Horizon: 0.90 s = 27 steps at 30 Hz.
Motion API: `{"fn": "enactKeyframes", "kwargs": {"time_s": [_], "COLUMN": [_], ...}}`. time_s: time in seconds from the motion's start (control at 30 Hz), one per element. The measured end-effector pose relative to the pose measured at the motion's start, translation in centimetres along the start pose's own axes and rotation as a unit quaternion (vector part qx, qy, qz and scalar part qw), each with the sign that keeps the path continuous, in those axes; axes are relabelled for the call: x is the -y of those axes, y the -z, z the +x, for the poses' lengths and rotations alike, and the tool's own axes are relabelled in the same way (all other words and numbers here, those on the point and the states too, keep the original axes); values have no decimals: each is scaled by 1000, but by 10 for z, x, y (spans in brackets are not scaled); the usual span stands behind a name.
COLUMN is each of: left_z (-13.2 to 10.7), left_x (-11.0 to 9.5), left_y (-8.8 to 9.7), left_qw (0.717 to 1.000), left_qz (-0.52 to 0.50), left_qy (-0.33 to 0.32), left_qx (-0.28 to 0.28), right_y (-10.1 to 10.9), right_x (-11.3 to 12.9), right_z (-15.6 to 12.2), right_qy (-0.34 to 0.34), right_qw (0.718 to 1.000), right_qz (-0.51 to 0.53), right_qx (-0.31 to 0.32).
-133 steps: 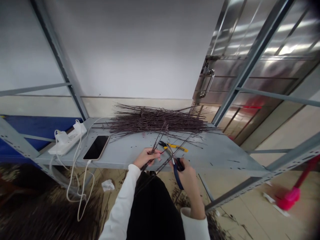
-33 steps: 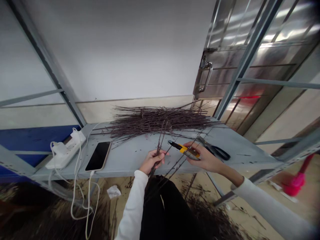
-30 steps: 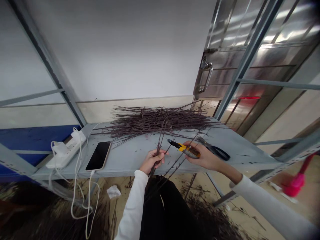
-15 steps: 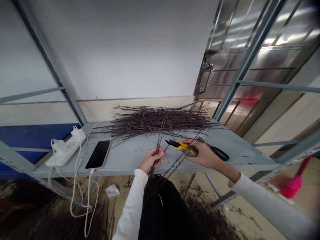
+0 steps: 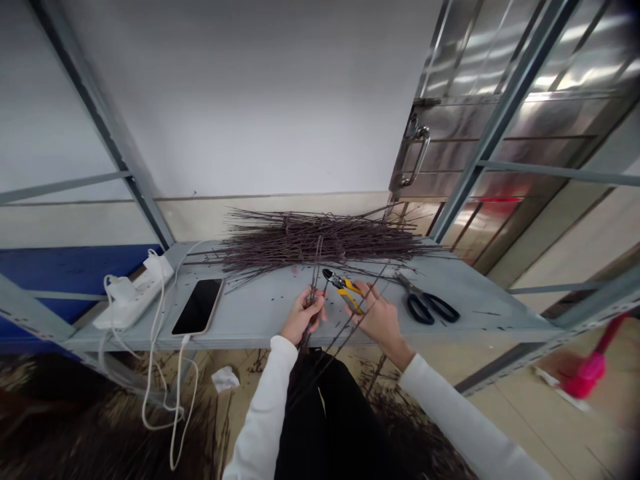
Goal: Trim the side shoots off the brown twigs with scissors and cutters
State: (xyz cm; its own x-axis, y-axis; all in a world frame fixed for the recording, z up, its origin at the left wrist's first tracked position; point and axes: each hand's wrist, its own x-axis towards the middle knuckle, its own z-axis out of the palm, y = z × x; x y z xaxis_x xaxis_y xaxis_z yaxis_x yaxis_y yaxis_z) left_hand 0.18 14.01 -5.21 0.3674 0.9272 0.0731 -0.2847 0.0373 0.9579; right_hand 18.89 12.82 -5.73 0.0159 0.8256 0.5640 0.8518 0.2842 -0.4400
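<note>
Closest to us, our dark trousers (image 5: 325, 427) fill the lap, with white sleeves (image 5: 260, 413) running up to both hands. Our left hand (image 5: 303, 316) is closed around a bunch of thin dark twigs (image 5: 314, 280), whose long axis stands nearly upright, pointing away from us, while their lower ends slant down toward the lap. Our right hand (image 5: 377, 323) is partly open with its fingers spread, holding yellow-and-black side cutters (image 5: 343, 287) loosely, their nose pointing up and left toward the twigs. Any marks on the yellow grips are too small for us to read.

Both hands are just above the grey metal shelf (image 5: 490, 313), which is dotted with twig bits. Black-handled scissors (image 5: 404, 283) lie to the right, and a black phone (image 5: 199, 307) lies to the left, cabled to a white power strip (image 5: 134, 300). Beyond the hands, a heap of twigs (image 5: 320, 240) lies with its long axis running left to right along the shelf. Farther on stand a white wall (image 5: 225, 100) and a steel door with a handle (image 5: 415, 150).
</note>
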Motion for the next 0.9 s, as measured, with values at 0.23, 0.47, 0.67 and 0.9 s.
{"fn": "enactKeyframes", "kwargs": {"time_s": [0.23,0.47,0.67,0.9], "left_z": [-1,-1,-1,0], "left_x": [0,3,0,0], "left_y": [0,3,3,3], "left_qw": [1000,999,998,997], "left_qz": [5,8,9,5], "left_qy": [7,27,40,47], "left_qx": [14,36,51,53], "right_y": [24,37,43,32], "right_x": [-9,-8,-12,-6], "right_z": [7,3,8,3], "right_qy": [-74,-162,-181,-126], "right_qw": [947,826,728,800], "right_qz": [267,413,457,427], "right_qx": [162,348,478,401]}}
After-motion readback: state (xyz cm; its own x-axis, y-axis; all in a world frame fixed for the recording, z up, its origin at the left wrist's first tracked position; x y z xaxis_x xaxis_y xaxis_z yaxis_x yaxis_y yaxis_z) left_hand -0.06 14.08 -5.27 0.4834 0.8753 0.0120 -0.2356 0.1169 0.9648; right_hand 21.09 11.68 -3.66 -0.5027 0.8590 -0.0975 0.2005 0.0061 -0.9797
